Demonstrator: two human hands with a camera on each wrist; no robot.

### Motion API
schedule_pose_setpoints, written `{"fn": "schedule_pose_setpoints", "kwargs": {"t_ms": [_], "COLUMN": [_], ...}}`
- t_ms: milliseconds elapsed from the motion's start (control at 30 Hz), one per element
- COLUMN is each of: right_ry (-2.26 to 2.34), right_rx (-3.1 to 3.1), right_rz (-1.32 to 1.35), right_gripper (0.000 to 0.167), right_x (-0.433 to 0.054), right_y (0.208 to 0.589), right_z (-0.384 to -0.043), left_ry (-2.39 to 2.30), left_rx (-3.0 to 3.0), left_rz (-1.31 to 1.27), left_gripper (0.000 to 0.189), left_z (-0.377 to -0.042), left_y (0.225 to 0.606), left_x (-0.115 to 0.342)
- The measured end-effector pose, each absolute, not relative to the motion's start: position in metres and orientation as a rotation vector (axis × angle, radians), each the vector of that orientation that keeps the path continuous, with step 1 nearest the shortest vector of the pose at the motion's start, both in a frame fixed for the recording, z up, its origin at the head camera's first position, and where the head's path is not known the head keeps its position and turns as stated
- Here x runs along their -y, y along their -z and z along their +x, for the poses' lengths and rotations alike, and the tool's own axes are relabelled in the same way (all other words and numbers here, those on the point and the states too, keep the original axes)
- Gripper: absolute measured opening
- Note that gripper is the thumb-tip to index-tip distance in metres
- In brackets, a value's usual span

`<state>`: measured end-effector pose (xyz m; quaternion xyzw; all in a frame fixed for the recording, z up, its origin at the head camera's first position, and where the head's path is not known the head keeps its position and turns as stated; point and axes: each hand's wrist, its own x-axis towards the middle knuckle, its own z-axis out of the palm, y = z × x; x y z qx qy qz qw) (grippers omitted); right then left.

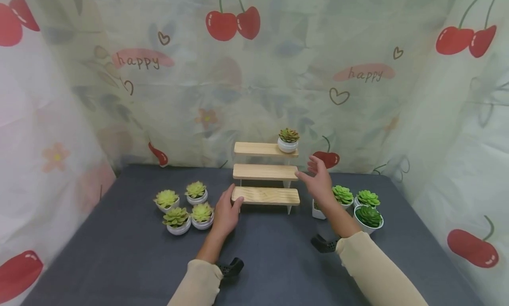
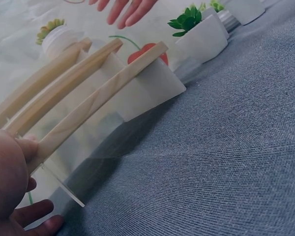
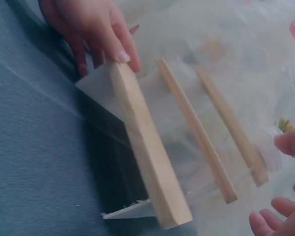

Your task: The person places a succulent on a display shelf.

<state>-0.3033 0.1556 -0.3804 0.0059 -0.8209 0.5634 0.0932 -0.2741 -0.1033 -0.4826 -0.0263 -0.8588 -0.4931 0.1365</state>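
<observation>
While the left hand [image 1: 226, 216] pinches the stand [image 1: 265, 196] at its lower left corner, steady it gently; the right hand [image 1: 320, 185], fingers spread and empty, should clear the plant [image 1: 288, 141] at its top right corner.

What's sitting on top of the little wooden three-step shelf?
On the three-step pale wooden shelf, one reddish-green succulent in a round white pot sits at the top board's right end. The pot covers the wood beneath it, so that can't be seen.

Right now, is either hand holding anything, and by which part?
The left hand grips the shelf by the left end of its lowest board. The right hand, fingers apart, holds nothing.
</observation>
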Motion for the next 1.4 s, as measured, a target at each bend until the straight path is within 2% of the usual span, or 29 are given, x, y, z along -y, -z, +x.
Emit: {"fn": "schedule_pose_setpoints", "kwargs": {"t_ms": [233,467,567,1133,1400], "right_ry": [-1.727,-1.691,-1.65,-1.602,-1.309], "right_rx": [2.354,2.327,2.369,2.529,2.617], "right_rz": [0.055,0.101,0.086,0.067,0.128], "right_gripper": [0.059,0.035,0.03,0.024,0.02], "right_x": [-0.159,-0.164,-0.169,-0.209,-0.232], "right_y": [0.391,0.41,0.422,0.465,0.472], "right_z": [-0.287,-0.267,-0.26,-0.236,-0.234], "left_ry": [1.445,1.447,1.445,1.447,1.452], "left_rx": [2.484,2.487,2.484,2.474,2.474], "left_rz": [-0.065,-0.057,-0.056,-0.065,-0.07], "left_gripper": [0.054,0.053,0.053,0.054,0.054], "left_z": [-0.272,-0.273,-0.274,-0.273,-0.273], "left_y": [0.48,0.479,0.479,0.48,0.481], "left_x": [0.103,0.102,0.102,0.103,0.103]}}
